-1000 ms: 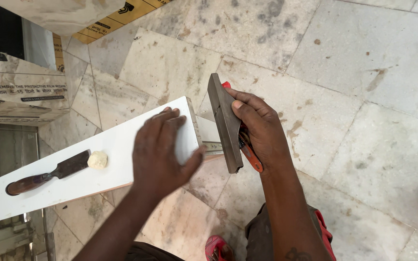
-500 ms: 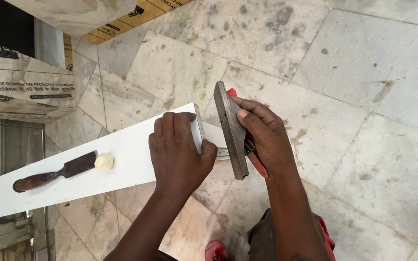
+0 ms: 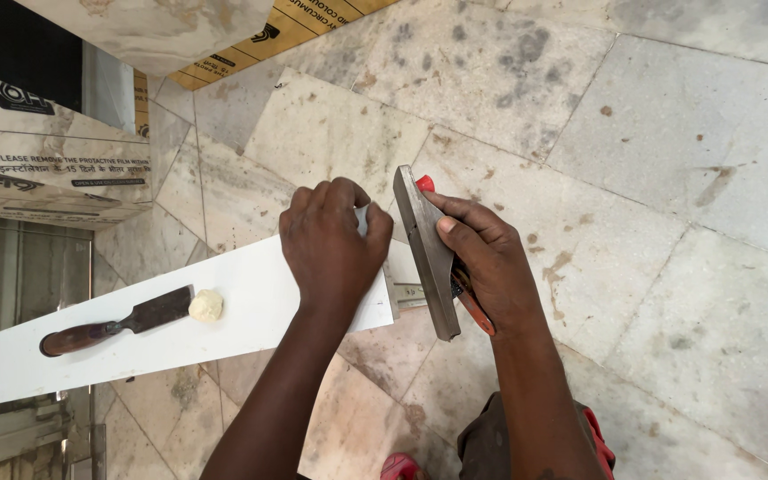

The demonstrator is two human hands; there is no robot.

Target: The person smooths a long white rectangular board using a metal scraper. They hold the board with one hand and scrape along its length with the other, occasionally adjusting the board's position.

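Left hand (image 3: pixel 335 244) curled over the near end of a long white board (image 3: pixel 135 333), fingers bent and pressing down on its edge. Right hand (image 3: pixel 482 267) wrapped round a try square (image 3: pixel 426 253), thumb on the dark stock, fingers closed behind, stock butted just beside the board's end and blade (image 3: pixel 406 295) peeking out under it. Further along the board: putty knife (image 3: pixel 113 324) with a wooden handle, blade touching a small blob of putty (image 3: pixel 206 305). Marble floor (image 3: pixel 633 178) underneath.
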